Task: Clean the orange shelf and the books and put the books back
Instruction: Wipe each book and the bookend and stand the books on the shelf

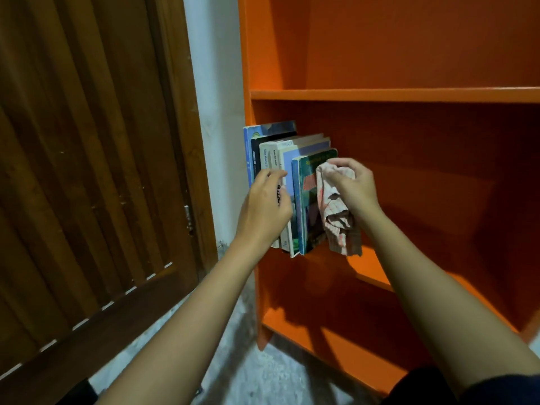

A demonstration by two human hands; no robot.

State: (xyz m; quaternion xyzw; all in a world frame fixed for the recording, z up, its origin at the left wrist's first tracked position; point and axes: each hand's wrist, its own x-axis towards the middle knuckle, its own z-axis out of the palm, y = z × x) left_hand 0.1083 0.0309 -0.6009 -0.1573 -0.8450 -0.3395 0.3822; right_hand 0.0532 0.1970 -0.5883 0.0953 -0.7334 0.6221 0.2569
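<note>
Speckled grey floor (263,375) is seen nearest, at 6 o'clock, with a dark wooden door (87,141) at 9 o'clock and a strip of white wall (216,83) beside it. Both forearms are stretched toward the orange shelf (409,95), which fills the view from 12 to 4 o'clock. The left hand (264,206) is curled over the spines of the books (292,159), apparently so that the row is steadied and held upright. The right hand (355,188) is closed round a bunched checked cloth (339,223), which is pressed against the cover of the green book (306,200) at the 3 o'clock end of the row. That cover is judged to be the one under wiping. The books are stood upright on the middle board, packed against the side panel at its 9 o'clock end, with their spines jutting past the front edge. Small print is carried on several spines and yellow lettering on the green cover, but none of it can be read.
</note>
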